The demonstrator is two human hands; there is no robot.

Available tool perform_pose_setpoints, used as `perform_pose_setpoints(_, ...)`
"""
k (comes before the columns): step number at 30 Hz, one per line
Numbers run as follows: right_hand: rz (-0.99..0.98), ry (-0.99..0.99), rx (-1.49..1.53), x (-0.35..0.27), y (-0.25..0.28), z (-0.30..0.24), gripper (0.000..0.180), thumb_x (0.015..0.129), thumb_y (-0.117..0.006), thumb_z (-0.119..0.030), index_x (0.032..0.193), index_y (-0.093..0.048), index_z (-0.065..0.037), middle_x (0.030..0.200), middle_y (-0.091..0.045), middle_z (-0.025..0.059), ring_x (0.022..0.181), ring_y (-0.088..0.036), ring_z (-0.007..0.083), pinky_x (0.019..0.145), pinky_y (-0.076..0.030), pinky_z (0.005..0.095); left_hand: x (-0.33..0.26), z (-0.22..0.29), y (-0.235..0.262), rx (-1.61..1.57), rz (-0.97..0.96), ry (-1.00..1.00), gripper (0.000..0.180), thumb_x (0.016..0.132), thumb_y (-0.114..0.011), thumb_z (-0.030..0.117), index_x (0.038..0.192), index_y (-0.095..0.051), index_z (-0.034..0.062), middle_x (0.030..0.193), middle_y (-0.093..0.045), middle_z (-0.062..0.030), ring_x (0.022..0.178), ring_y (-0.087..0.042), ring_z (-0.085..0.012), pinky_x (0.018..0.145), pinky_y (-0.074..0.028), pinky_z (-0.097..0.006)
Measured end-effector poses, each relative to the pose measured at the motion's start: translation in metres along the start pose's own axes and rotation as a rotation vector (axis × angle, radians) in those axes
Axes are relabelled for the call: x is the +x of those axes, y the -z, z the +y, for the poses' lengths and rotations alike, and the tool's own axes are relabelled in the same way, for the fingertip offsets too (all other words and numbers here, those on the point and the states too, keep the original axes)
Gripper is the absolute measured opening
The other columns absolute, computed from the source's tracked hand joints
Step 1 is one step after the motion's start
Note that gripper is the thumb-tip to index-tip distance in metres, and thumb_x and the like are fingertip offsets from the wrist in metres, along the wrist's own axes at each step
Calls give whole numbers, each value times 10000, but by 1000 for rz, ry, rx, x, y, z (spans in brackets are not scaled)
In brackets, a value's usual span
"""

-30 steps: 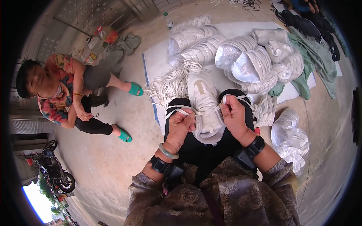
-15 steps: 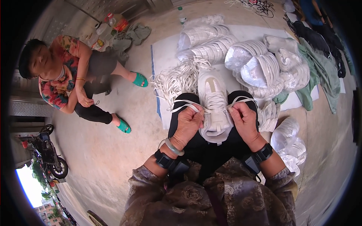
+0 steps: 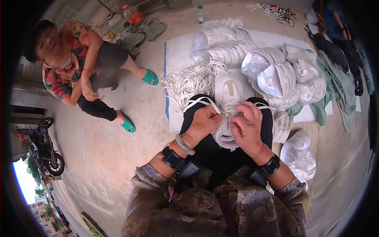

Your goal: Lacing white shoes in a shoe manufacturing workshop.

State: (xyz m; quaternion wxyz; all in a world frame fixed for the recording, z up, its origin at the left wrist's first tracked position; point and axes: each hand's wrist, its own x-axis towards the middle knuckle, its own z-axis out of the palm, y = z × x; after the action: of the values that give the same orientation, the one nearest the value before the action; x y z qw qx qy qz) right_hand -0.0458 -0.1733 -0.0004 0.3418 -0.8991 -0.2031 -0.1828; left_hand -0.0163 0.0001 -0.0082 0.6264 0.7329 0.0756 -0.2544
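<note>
A white sneaker (image 3: 229, 89) rests between my knees, its toe pointing away from me. My left hand (image 3: 204, 123) is closed in a pinch on a white shoelace (image 3: 212, 103) beside the shoe's tongue; part of that lace loops over my left knee. On the other side, my right hand (image 3: 248, 127) hovers at the laced part with its fingers bent and apart. Nothing plainly shows in it, though its fingertips hide some of the lacing. Another lace end lies across my right knee.
Past my left knee is a heap of loose white laces (image 3: 185, 81) on a white sheet (image 3: 172, 118). Bagged stacks of white shoe parts (image 3: 272, 75) lie ahead and right, near green cloth (image 3: 335, 91). A person (image 3: 85, 59) in green slippers sits at left; a motorcycle (image 3: 49, 152) stands behind.
My right hand has let go of its lace end and moved left over the shoe, its fingers opening. My left hand has shifted right toward the tongue, still pinching its lace.
</note>
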Motion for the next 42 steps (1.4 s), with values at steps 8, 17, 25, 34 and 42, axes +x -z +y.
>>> perform_pose_setpoints(8,-19,-46,-11,-2,-12,0,188,587,-639,-45,772,-623,-72,1077,-528,88,1132,-422,330,947,-287,457,-26,8,-5,707,117,-602,505,664,-670,217,1047,-468,-42,910,-574,-225,864,-583,-364,753,-483,-411)
perform_pose_setpoints(17,-24,-38,-41,6,-18,-3,170,595,-652,-62,760,-612,-71,1098,-521,75,1152,-409,323,960,-258,513,-30,-10,-7,688,123,-543,528,667,-596,150,1130,-469,-69,929,-580,-231,852,-592,-361,768,-492,-404)
perform_pose_setpoints(25,-102,4,-119,17,-23,-7,132,618,-636,-80,741,-597,-53,1089,-515,62,1158,-399,307,962,-232,573,-20,-23,5,461,109,-693,367,709,-488,18,1066,-540,-49,892,-590,-224,813,-591,-373,737,-491,-361)
perform_pose_setpoints(34,-181,33,-318,14,-11,-19,171,620,-611,-76,772,-593,1,1124,-479,98,1182,-379,298,983,-192,619,-20,-26,0,471,105,-656,420,720,-490,14,1136,-520,-36,876,-595,-185,775,-606,-304,708,-487,-336)
perform_pose_setpoints(42,-177,-120,-643,-90,112,59,117,697,-542,-17,806,-505,-39,1135,-489,99,1172,-412,319,1028,-138,596,-36,-17,2,691,188,-671,342,813,-615,199,1088,-555,4,875,-561,-137,731,-580,-303,653,-480,-361)
